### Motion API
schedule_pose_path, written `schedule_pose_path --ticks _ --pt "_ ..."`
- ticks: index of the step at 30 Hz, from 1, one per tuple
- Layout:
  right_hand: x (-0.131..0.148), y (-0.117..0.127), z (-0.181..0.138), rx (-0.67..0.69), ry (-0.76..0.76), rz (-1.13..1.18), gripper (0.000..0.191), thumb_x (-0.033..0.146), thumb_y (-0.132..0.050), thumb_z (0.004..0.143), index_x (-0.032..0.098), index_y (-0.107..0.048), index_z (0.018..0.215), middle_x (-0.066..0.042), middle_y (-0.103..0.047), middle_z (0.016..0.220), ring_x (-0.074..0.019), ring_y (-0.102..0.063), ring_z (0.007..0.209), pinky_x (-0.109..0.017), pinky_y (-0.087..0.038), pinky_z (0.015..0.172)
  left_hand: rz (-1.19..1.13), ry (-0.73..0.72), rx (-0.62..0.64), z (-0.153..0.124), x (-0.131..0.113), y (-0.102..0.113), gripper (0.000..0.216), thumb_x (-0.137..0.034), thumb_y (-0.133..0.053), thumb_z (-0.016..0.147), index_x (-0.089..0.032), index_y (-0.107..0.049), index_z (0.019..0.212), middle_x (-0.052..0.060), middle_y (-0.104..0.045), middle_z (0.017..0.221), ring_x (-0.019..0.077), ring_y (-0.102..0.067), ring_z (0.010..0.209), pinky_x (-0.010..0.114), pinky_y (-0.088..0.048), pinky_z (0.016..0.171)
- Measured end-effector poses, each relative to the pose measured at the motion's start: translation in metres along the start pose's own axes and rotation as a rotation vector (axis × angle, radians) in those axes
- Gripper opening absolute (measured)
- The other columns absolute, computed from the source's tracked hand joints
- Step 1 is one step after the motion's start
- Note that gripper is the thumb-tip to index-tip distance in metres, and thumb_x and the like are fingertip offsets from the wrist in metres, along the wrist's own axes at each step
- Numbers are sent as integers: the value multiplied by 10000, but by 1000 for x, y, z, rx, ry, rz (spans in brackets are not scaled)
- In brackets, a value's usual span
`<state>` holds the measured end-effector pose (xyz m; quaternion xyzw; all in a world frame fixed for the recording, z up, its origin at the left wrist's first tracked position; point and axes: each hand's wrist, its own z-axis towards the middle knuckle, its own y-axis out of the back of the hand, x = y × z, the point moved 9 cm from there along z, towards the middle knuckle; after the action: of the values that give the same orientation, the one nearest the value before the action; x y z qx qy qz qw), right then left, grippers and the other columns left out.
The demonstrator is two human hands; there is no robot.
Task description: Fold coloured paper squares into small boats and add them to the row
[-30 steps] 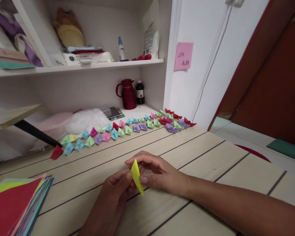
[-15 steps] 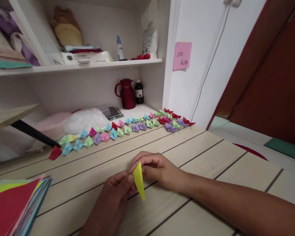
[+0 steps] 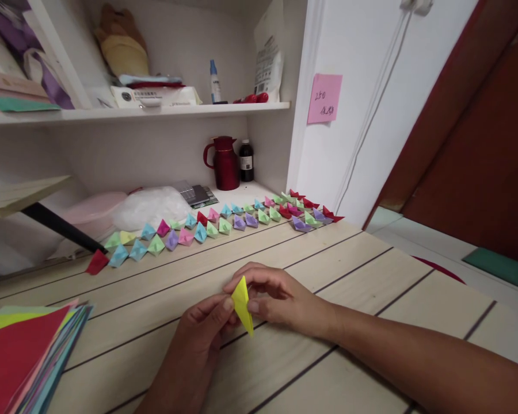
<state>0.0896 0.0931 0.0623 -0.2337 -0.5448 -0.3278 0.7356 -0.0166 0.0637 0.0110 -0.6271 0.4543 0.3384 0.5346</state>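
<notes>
On the wall, pink note: handwritten "250"; characters beneath not legible.
Shelf pack: printed lettering, too small to read.
Dark bottle: white label, text unreadable.
Yellow paper: between both hands, above the surface; folded, pointed at both ends. Long axis steep: one tip up and slightly left, other down and slightly right.
Left hand: fingers pinched closed on paper's left edge.
Right hand: fingers part-curled behind paper, thumb at right edge; firmness of hold cannot be told.
Boats: rows along back.
</notes>
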Motion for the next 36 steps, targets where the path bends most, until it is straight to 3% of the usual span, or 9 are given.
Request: schedule_pose_path --ticks 12,20,28,31,36 --pt "5 -5 1 45 21 33 265 185 -621 835 224 -692 1087 -54 -560 1090 -152 -598 908 -309 -483 833 -45 23 1 2 0 0 192 -281 -736 727 -131 -650 641 0 -546 655 99 -446 652 224 -401 644" --pt "7 -5 -1 46 40 -76 316 197 -628 822 224 -661 1136 -64 -561 1143 -175 -568 1012 -312 -480 868 -48 14 43 2 0 -1 180 -298 -714 753 -126 -688 705 24 -584 717 121 -478 715 237 -417 686" --pt "7 -2 -2 10 45 -209 348 185 -625 815 232 -643 1160 -61 -570 1121 -153 -580 933 -289 -494 815 -38 -9 91 1 -1 -5 175 -287 -673 794 -145 -663 693 15 -566 717 122 -480 722 230 -420 717" --pt "10 -3 -3 -9 74 -311 417 81 -587 778 240 -643 1160 -61 -579 1107 -151 -583 915 -288 -499 804 24 -36 79 2 -2 -3 201 -316 -660 798 -153 -660 681 12 -566 713 122 -474 702 227 -414 689" --pt "20 -6 -5 -53 149 -432 438 33 -551 731 226 -666 1107 -57 -602 1029 -152 -587 875 -276 -498 765 323 -110 -70 5 -6 12 203 -348 -637 789 -163 -717 759 9 -564 691 141 -476 686 238 -390 656"
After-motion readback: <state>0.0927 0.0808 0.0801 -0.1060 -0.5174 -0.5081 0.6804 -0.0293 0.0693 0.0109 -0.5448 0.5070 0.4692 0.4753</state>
